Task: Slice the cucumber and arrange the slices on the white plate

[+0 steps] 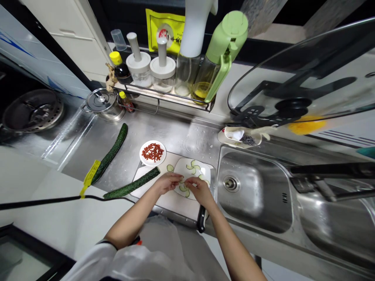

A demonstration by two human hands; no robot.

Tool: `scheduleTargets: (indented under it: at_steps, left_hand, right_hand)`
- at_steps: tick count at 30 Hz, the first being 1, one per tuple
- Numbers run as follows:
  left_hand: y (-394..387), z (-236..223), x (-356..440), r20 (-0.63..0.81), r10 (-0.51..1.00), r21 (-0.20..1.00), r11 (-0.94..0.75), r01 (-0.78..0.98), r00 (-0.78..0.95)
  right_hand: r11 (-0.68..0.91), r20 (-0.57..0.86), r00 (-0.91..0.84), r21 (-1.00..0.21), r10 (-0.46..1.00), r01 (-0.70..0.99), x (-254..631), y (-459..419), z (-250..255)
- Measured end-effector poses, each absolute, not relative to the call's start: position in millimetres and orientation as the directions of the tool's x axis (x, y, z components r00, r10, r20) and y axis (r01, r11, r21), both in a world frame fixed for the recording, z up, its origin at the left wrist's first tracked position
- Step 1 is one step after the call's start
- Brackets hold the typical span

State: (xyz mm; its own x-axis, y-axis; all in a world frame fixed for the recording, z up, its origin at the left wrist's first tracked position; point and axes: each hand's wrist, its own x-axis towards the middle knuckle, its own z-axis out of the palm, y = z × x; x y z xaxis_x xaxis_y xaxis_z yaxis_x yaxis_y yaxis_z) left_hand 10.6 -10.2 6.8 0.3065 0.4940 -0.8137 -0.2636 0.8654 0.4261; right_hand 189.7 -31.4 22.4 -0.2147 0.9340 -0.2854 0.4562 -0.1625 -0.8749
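Cool, moderate light falls across the cutting board [172, 207]; its source is out of view. To the board's right, the steel sink [269, 207] carries soft white glare, and beyond the board the counter [181, 134] shows a pale sheen. Far to its left, the dark pan [32, 111] sits in dimness. Wide-lens distortion stretches the glass lid [263, 78] up and right of the board. Over it, the fingertips look slightly soft.

The long silver metal tabletop [175, 128] has a satin sheen; the rectangular grey metal sink basin [258, 210] gleams smoothly. The white squarish plate [179, 166] looks glossy, the long dark-green cut cucumber [133, 186] rough and bumpy. The light-green bottle top [227, 39] resembles matt plastic.
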Motion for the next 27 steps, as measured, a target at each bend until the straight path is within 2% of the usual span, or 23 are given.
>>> scheduleTargets:
  at_steps: [4,8,11,14,16,22,25,27]
  left_hand:
    - [-10,-1,12,-0.784,0.6,0.566,0.796,-0.216,0.158]
    - [-12,-10,14,-0.642,0.764,0.758,0.645,-0.102,0.064]
    - [-15,-15,14,-0.485,0.874,0.86,0.483,0.165,-0.029]
    - [-16,-17,12,-0.289,0.955,0.819,0.28,0.501,-0.062]
    - [-16,-17,12,-0.203,0.979,0.763,0.18,0.621,-0.034]
    - [-17,-25,12,-0.12,0.993,0.663,0.088,0.743,-0.011]
    - [-17,-30,11,-0.106,0.994,0.662,0.087,0.744,-0.023]
    - [-18,-31,10,-0.082,0.996,0.675,0.074,0.734,-0.026]
  right_hand:
    - [-0.158,-0.305,-0.237,-0.858,0.923,0.488,192,-25,14]
    - [-0.112,-0.34,-0.24,-0.756,0.909,0.645,192,-13,3]
    - [-0.098,-0.373,-0.215,-0.665,0.903,0.741,189,-3,-3]
    - [-0.096,-0.389,-0.163,-0.566,0.907,0.818,184,6,-6]
    - [-0.084,-0.386,-0.132,-0.494,0.913,0.865,179,11,-6]
    - [0.006,-0.38,-0.142,-0.338,0.914,0.941,164,19,-5]
    - [0.076,-0.379,-0.176,-0.265,0.909,0.961,163,18,-6]
    - [0.108,-0.346,-0.196,-0.258,0.917,0.96,163,16,-7]
